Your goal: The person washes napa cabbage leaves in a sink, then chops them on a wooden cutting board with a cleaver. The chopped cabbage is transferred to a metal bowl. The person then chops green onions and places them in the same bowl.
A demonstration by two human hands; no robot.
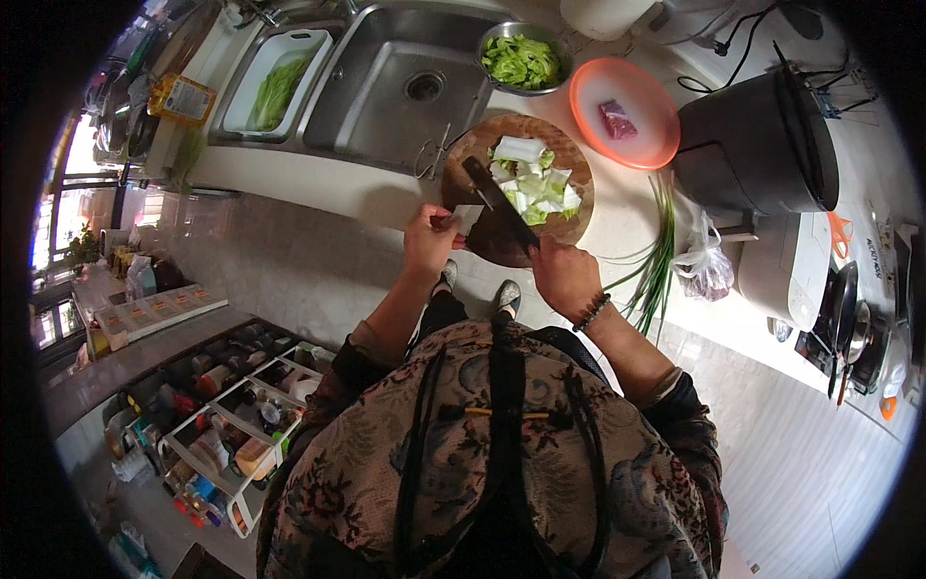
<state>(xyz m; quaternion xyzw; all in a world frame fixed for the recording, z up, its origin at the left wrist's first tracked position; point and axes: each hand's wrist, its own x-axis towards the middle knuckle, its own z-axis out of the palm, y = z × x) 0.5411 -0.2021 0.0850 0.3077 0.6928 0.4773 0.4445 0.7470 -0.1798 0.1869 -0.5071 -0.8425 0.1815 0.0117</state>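
Note:
My right hand point(566, 277) grips a dark cleaver point(500, 203) by its handle end. The blade slants over a round wooden cutting board point(579, 165) at the counter's front edge. Between the fingers of my left hand point(432, 242) is a pale piece of cabbage stalk point(466, 216), held at the board's left edge beside the blade. Cut cabbage pieces point(537, 189) lie heaped on the board to the right of the cleaver. A larger white stalk piece point(520, 149) sits at the top of that heap.
Behind the board stand a steel bowl of chopped greens point(522, 62) and an orange-rimmed bowl with meat point(616, 119). Green onions point(657, 246) and a tied plastic bag point(703, 268) lie to the right, near a dark appliance point(752, 145). The sink point(391, 94) holds a white basin point(239, 108) with leafy greens.

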